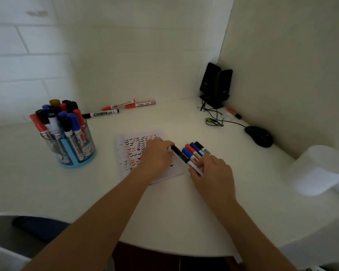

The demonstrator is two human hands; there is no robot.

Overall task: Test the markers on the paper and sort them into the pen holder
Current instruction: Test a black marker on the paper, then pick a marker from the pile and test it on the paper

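Pen holder looks mostly filled; left hand grips a black marker, right hand pinches one of several loose markers left

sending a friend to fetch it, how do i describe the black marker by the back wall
Start at the pen holder at the desk's left. Right of it, three markers lie by the wall. The black marker is nearest the holder; the two red markers lie beyond it.

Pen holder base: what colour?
The pen holder base is light blue, seen best in the head view.
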